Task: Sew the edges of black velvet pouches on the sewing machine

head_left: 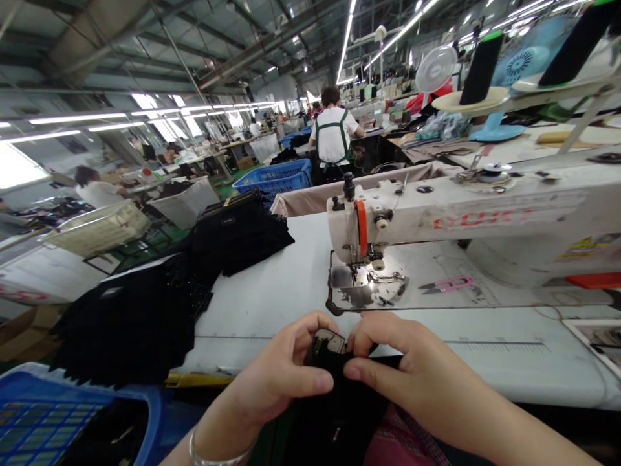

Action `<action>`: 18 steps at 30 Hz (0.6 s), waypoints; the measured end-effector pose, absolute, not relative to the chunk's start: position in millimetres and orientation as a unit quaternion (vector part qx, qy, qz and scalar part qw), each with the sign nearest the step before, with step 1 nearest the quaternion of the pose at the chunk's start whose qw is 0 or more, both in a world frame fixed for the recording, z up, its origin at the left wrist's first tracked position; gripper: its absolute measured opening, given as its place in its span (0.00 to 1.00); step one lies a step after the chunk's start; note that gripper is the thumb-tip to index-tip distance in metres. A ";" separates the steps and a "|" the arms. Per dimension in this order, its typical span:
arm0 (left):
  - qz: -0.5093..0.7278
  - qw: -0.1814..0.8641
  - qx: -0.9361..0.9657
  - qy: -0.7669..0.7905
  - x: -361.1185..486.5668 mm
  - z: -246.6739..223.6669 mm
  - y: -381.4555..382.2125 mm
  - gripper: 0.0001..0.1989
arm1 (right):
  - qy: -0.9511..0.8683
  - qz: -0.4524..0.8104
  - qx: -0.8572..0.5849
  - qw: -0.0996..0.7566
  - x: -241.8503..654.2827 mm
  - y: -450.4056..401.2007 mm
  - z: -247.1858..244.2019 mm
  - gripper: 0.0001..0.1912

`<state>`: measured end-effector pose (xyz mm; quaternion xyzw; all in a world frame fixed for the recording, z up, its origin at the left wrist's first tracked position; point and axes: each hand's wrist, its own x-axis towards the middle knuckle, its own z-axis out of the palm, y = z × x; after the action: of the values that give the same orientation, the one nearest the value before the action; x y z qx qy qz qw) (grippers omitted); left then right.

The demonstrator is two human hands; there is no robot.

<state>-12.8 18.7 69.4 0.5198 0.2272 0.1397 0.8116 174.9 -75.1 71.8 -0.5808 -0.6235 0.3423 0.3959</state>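
Note:
Both hands are at the front edge of the sewing table, in front of the sewing machine [466,226]. My left hand [295,362], with a bracelet on its wrist, pinches a black fabric piece [334,408] beside a small metallic-looking part [330,342] at its top. My right hand [392,353] grips the same fabric from the right, thumb and fingers pressed together on its upper edge. Below the hands the black fabric hangs over the lap. The needle area of the machine is just beyond the fingers.
Pink-handled snips [449,285] lie on the machine bed. Stacks of black fabric pieces [140,317] cover the table's left side. A blue basket [158,421] stands at the lower left. Thread cones [480,68] are at the upper right. A person [334,136] sits ahead, back turned.

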 end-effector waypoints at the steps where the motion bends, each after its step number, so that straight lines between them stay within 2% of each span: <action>1: 0.135 0.814 0.519 0.222 -12.4 69.8 19.0 0.23 | -0.623 0.342 -0.578 0.402 174.5 -75.2 70.7 0.08; 10: 0.184 0.755 0.565 0.276 -16.8 64.5 20.8 0.19 | -0.612 0.373 -0.592 0.367 178.4 -74.3 66.3 0.08; 13: 0.198 0.737 0.564 0.314 -17.5 63.0 20.8 0.15 | -0.602 0.367 -0.599 0.381 178.6 -75.6 65.2 0.09; 18: 0.230 0.769 0.497 0.329 -18.0 57.9 18.8 0.13 | -0.577 0.356 -0.607 0.415 179.9 -77.8 63.6 0.09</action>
<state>-18.0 18.8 57.9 0.4972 0.3288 0.2296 0.7694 179.9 -77.8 63.6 -0.6065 -0.5770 0.3564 0.4149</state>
